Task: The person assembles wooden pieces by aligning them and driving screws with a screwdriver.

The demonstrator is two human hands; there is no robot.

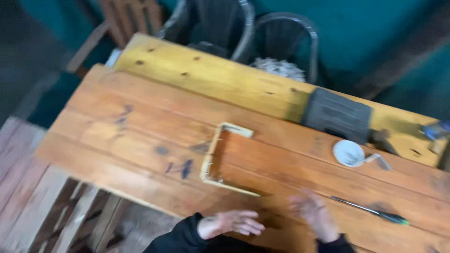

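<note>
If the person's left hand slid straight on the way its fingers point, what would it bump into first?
The left hand points rightward along the wooden table, so it would probably meet the right hand first. The picture is blurred, so I cannot tell whether both sit at the same height.

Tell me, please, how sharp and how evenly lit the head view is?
Head view: motion blur smears the whole frame; both hands, left hand and right hand, are the softest; the pale U-shaped wooden frame and the orange-brown plank table keep readable outlines; light is soft, without glare; a dark shadow falls beside the dark ridged rectangular block.
</note>
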